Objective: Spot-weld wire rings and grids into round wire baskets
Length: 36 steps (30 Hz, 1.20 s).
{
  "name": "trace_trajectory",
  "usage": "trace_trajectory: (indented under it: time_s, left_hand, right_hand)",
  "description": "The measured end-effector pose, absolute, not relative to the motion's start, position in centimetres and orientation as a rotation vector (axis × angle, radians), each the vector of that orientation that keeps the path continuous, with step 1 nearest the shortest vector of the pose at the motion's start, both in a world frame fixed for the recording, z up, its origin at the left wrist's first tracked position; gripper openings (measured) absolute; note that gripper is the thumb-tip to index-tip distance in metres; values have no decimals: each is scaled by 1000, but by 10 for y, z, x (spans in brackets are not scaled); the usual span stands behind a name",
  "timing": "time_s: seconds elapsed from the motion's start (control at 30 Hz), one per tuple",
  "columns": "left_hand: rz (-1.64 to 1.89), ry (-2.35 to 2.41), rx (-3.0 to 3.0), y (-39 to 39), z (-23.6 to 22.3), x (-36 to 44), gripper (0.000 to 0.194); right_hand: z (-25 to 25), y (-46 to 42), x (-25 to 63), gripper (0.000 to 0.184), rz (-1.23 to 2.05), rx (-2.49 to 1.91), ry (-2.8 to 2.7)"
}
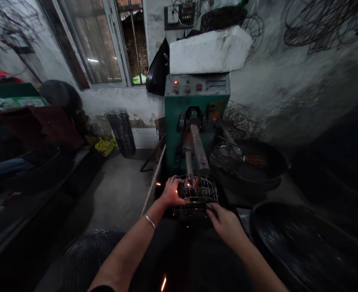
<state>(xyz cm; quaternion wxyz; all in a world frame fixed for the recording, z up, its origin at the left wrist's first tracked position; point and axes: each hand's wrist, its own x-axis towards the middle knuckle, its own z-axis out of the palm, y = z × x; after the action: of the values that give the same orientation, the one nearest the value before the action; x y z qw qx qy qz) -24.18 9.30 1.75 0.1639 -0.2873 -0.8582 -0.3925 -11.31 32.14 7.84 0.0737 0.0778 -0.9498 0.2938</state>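
A round wire basket (209, 190) sits at the end of the arms of a green spot welder (173, 117). The welder's thick upper arm (199, 152) reaches over it, and a copper-coloured tip (196, 181) points down at the wires. My left hand (172, 192), with a bangle at the wrist, is closed on the basket's left side. Near the basket's front right, my right hand (226, 222) pinches a thin wire (208, 205) against or very close to the rim. Orange sparks fly around the basket and below it.
Dark tubs (273, 178) of wire pieces stand right of the welder, with a large dark coil or basin (291, 243) nearer me. A rolled wire mesh (121, 132) leans at the wall. A white foam block (209, 50) rests on the welder; a bench (29, 178) lies left.
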Motion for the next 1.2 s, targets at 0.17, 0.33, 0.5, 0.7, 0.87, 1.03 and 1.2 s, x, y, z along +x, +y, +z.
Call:
trace_trajectory:
  time_s: [0.17,0.33,0.5,0.7,0.87,1.03,1.2]
  left_hand:
    - [-1100,-2484,-780,95,23,-257,90]
    - [-1102,-2531,-750,91,34,-268,87]
    - [-1121,-2480,-766,91,33,-270,86]
    - [-1328,-2466,-719,71,4,-265,133]
    - [-1524,-2614,-599,51,-33,-257,153]
    - [-1540,-2458,-617,50,-34,-251,135]
    - [-1352,-2451,-565,39,-14,-229,112]
  right_hand:
    - [85,320,-109,33,1109,163,-2839]
    - [82,323,-108,33,1231,80,-2887]
    - [71,322,-109,38,1391,-40,-2882]
    - [73,333,-101,50,1750,-76,-2764]
    - [79,333,-96,64,2141,-293,-2640]
    - [85,313,-98,55,2345,-215,-2586]
    - [104,308,-98,39,2329,-183,-2632]
